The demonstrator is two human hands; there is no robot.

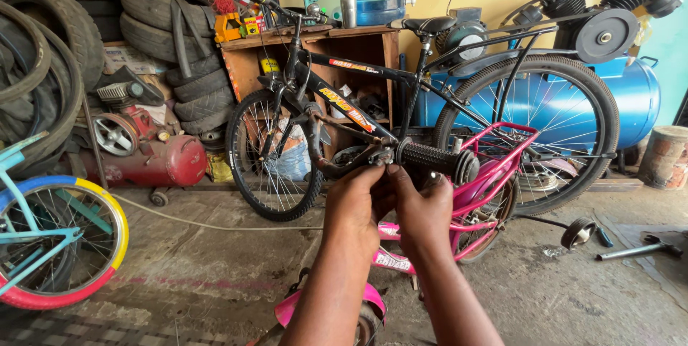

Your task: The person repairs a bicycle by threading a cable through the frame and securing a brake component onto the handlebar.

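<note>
Both my hands are raised in front of me at a rusty handlebar (324, 147) with a black ribbed rubber grip (435, 160). My left hand (355, 203) is closed around the bar's small fitting just left of the grip. My right hand (423, 211) is closed under the grip's inner end. The bar belongs to a small pink bicycle (473, 206) below my hands; its pink frame and basket show behind my forearms.
A black bicycle (423, 102) stands just behind. A blue compressor tank (631, 95) is at right, a red compressor (154, 160) and stacked tyres (154, 9) at left. A colourful wheel (61, 246) sits near left. Tools (634, 249) lie on the concrete floor at right.
</note>
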